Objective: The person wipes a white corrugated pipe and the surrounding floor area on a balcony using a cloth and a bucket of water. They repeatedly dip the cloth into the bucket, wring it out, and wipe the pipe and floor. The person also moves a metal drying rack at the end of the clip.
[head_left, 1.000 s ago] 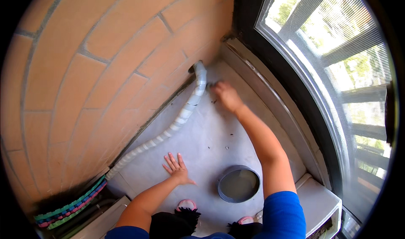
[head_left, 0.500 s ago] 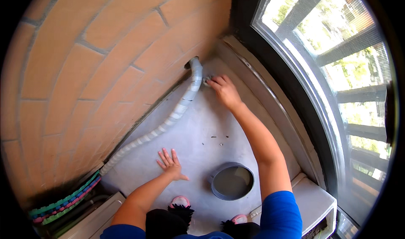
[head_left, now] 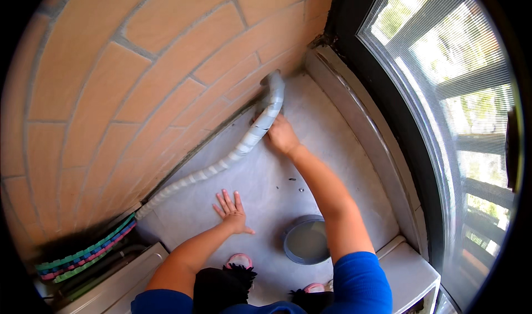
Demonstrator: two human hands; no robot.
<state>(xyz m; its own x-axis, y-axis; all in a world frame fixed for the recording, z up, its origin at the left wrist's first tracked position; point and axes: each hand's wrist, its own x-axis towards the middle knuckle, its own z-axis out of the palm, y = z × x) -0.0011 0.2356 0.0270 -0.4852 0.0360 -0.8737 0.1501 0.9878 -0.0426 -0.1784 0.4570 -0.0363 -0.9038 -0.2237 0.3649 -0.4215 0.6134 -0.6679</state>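
Observation:
My right hand (head_left: pixel 283 135) reaches under a white-wrapped pipe (head_left: pixel 250 141) near where it enters the brick wall. The pipe covers most of its fingers, which look bent round something small and greyish that I cannot make out. My left hand (head_left: pixel 233 217) lies flat on the pale grey floor (head_left: pixel 188 214), fingers spread, holding nothing. Between my arms, beside the right forearm, stands a round grey basin (head_left: pixel 306 241) with murky liquid in it. A few small dark bits (head_left: pixel 292 179) lie on the floor beyond it.
An orange brick wall (head_left: pixel 105 92) rises on the left. A raised ledge (head_left: pixel 360 114) runs along the right, below a dark-framed screened window (head_left: pixel 443 81). Colourful foam mats (head_left: pixel 88 253) and a pale box-like unit (head_left: pixel 119 283) stand at lower left. A white block (head_left: pixel 407 272) sits at lower right.
My right hand has moved left, from the pipe's right side to underneath it. My left hand stays flat on the floor. The view has shifted slightly.

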